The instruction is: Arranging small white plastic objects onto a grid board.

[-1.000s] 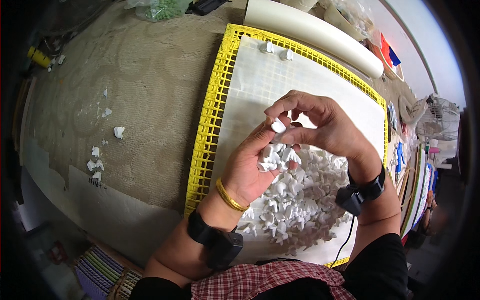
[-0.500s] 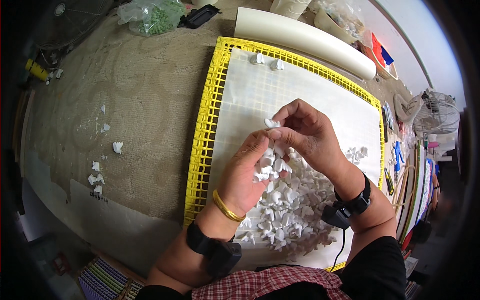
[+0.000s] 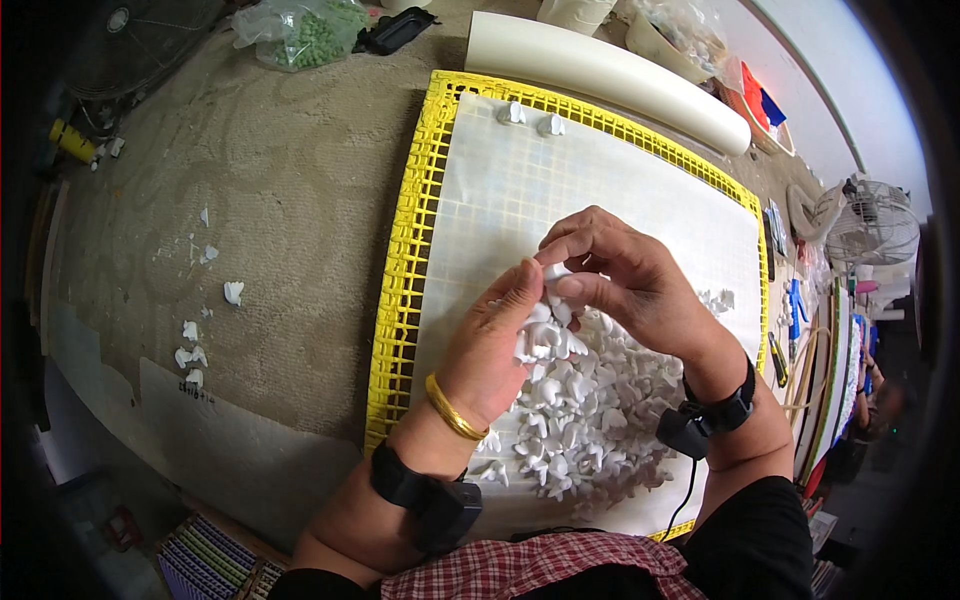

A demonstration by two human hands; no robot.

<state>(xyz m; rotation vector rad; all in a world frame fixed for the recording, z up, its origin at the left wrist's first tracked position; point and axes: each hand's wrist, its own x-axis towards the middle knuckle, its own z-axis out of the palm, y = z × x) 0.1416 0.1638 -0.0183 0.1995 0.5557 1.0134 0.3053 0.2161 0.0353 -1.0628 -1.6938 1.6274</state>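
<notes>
My left hand is cupped around several small white petal-shaped pieces, its thumb raised against the right fingertips. My right hand pinches one white flower-like piece between thumb and fingers, partly hidden by them. Both hands are over a white sheet on a yellow grid tray. Below them spreads a heap of similar white flower-like pieces. Two folded white flowers stand apart at the sheet's far left corner.
A thick cream roll lies behind the tray. White scraps dot the brown surface at left. A bag of green bits and a black dish are at the back. On the right are a utility knife and a fan.
The white piece has dropped from above my right fingertips to between the thumb and fingers. My right fingers have curled over toward the left thumb.
</notes>
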